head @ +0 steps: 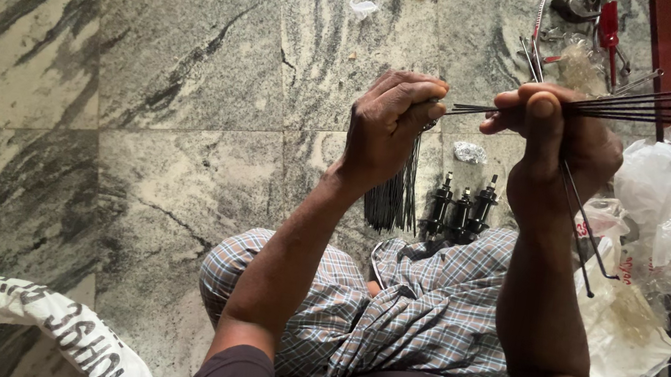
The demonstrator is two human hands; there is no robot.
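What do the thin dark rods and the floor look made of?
The thin dark rods look like black-coated metal wire: stiff, straight, faintly glinting. The grey streaked floor looks like polished stone slabs, probably granite, with veining and visible joints.

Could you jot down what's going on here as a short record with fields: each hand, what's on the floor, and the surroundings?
Left hand: closed on hanging black spoke bundle
Right hand: closed on fanned spokes pointing right
Floor: grey veined stone
By the knees: three black hubs, upright
Right side: white plastic bags
Top: red-handled tool
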